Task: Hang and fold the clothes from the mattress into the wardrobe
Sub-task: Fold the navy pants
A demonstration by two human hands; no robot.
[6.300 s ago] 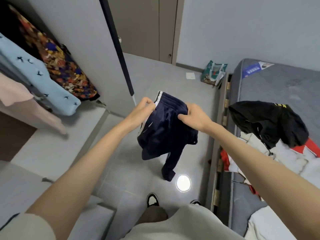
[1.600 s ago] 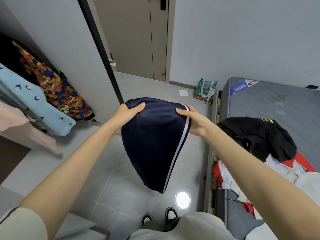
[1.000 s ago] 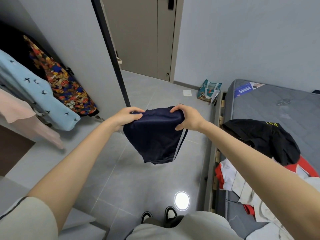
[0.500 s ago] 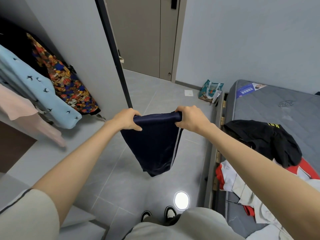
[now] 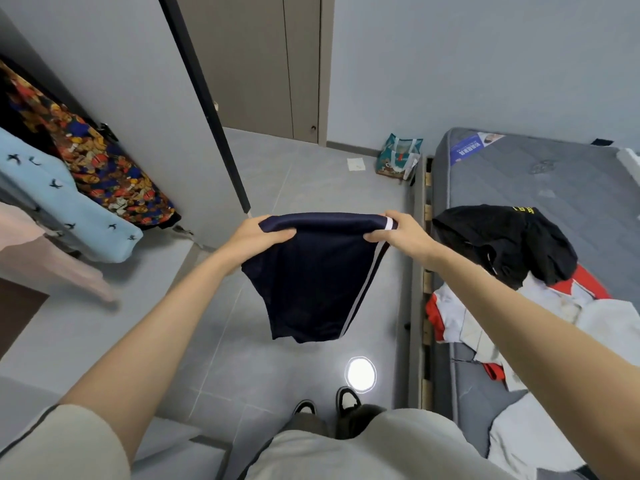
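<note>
Fingers [image 5: 281,236] of left hand [image 5: 254,234] and right hand [image 5: 401,233] grasp the top edge of the folded navy garment [image 5: 311,282], white-striped

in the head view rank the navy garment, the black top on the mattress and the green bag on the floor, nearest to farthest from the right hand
1. navy garment: gripped by the right hand at its top edge.
2. black top: just to the right, on the mattress.
3. green bag: far ahead, on the floor.

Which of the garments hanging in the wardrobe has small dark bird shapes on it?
The light blue garment, hanging between the plain pink garment and the multicoloured printed garment.
</note>
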